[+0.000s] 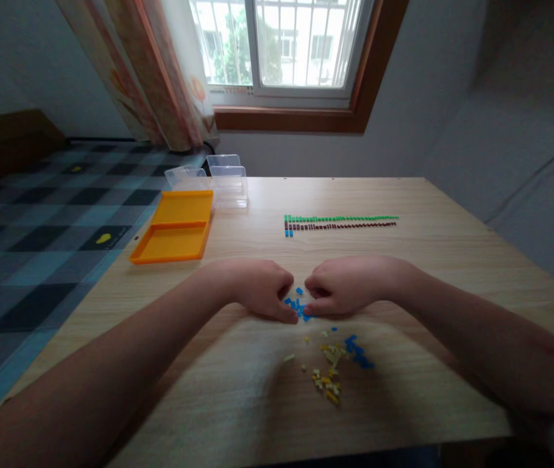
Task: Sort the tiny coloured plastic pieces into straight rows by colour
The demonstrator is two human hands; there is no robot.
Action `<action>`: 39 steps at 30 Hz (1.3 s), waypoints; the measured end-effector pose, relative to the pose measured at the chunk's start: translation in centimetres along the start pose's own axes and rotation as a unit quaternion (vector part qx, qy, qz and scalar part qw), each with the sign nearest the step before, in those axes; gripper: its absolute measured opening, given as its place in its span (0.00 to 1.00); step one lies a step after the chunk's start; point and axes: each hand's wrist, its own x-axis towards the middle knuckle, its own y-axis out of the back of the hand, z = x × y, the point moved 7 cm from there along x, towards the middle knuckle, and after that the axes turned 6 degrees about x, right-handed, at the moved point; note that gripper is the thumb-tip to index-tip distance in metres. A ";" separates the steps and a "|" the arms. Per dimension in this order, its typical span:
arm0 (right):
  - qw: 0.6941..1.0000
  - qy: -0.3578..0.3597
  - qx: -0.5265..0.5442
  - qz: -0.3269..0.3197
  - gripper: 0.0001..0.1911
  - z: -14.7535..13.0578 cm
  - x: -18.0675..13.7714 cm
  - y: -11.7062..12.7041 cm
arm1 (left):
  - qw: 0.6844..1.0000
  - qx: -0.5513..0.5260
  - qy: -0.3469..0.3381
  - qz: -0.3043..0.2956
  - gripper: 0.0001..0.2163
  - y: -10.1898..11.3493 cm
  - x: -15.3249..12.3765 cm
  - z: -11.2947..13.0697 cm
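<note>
The room is plain: a window (277, 45) with a curtain (160, 78) is far beyond your hands, and a checkered bed cover (37, 221) lies out to the left of your left arm. Under both hands is a pale wooden table (452, 260). Its surface is flat and smooth, so small things stay where they are put.

Beyond your left hand (257, 286) an orange tray (174, 227) lies open, with clear plastic boxes (228, 182) just behind it. I think they are set aside there to leave space for working.

Beyond your right hand (349, 283) are a green row (339, 218) and a dark row (339, 225), touching, with a short blue start (289, 233) below them. They appear sorted by colour.

Both hands are curled narrow, knuckles up, fingertips down on the blue pieces (299, 305) between them. Whether a piece is really pinched, I cannot tell. Nearer to you than the hands lie a yellow pile (330, 380) and a few more blue bits (357, 348).
</note>
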 end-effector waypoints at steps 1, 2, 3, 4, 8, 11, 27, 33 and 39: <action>1.000 0.004 0.013 -0.011 0.26 0.1 0.0 0.1 | 1.000 -0.003 0.000 -0.001 0.21 0.0 0.0 -0.1; 0.999 0.006 0.026 -0.018 0.26 0.3 0.0 0.2 | 1.000 -0.006 -0.001 -0.003 0.22 0.0 0.0 -0.1; 0.999 0.006 0.039 -0.021 0.26 0.5 0.0 0.2 | 1.000 -0.009 -0.002 -0.005 0.22 0.0 0.1 -0.2; 0.999 0.007 0.050 -0.016 0.25 0.7 -0.2 0.3 | 1.000 -0.011 -0.004 -0.007 0.22 0.0 0.1 -0.2; 0.992 0.004 0.104 0.075 0.19 1.3 -2.3 -0.5 | 1.000 -0.015 -0.008 -0.010 0.21 0.3 0.1 -0.4; 0.971 -0.015 0.158 0.178 0.11 1.7 -5.4 -2.7 | 1.000 -0.018 -0.008 -0.012 0.21 0.3 0.2 -0.5; 0.948 -0.008 0.093 0.304 0.19 2.0 -8.4 -8.1 | 1.000 -0.018 -0.021 0.008 0.20 0.2 0.7 -1.0; 0.953 -0.011 0.095 0.286 0.19 2.1 -7.6 -7.4 | 0.999 -0.022 -0.027 0.010 0.19 0.4 0.7 -1.2; 0.954 -0.011 0.088 0.287 0.19 2.3 -7.0 -6.8 | 1.000 -0.016 -0.020 0.005 0.18 0.4 0.6 -1.3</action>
